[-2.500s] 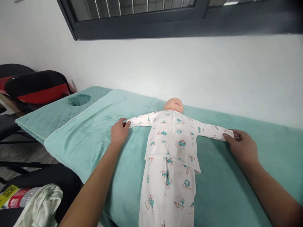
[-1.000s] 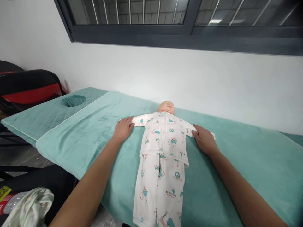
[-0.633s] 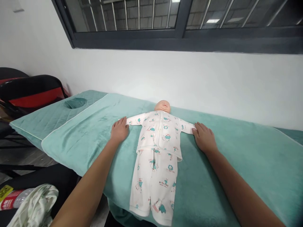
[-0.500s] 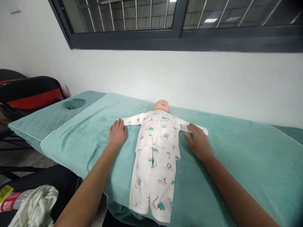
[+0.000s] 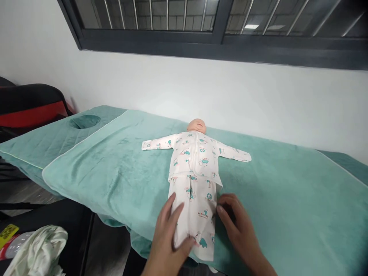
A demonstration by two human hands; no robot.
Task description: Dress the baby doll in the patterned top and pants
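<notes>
A baby doll (image 5: 197,125) lies on its back, dressed in a white printed shirt (image 5: 195,153) with both sleeves spread out sideways. White printed pants (image 5: 201,222) cover its legs, the shirt hem lying over their waist. My left hand (image 5: 171,237) is open over the left pant leg, fingers apart and thumb across the lower leg. Beside the right edge of the pants, my right hand (image 5: 240,226) has bent fingers, with a gap between thumb and forefinger. Its fingertips are at the fabric's edge; whether they touch it is unclear.
A green padded bed cover (image 5: 115,161) lies under the doll, with a round hole (image 5: 85,121) at the left. A white wall and barred window stand behind. At lower left, a crumpled cloth (image 5: 43,245) and a bottle (image 5: 17,245) lie on a black seat. A red-black chair (image 5: 31,107) is beyond.
Both hands have left the shirt sleeves and come down toward me to the pants. The sleeve ends now show uncovered. The view has shifted slightly.
</notes>
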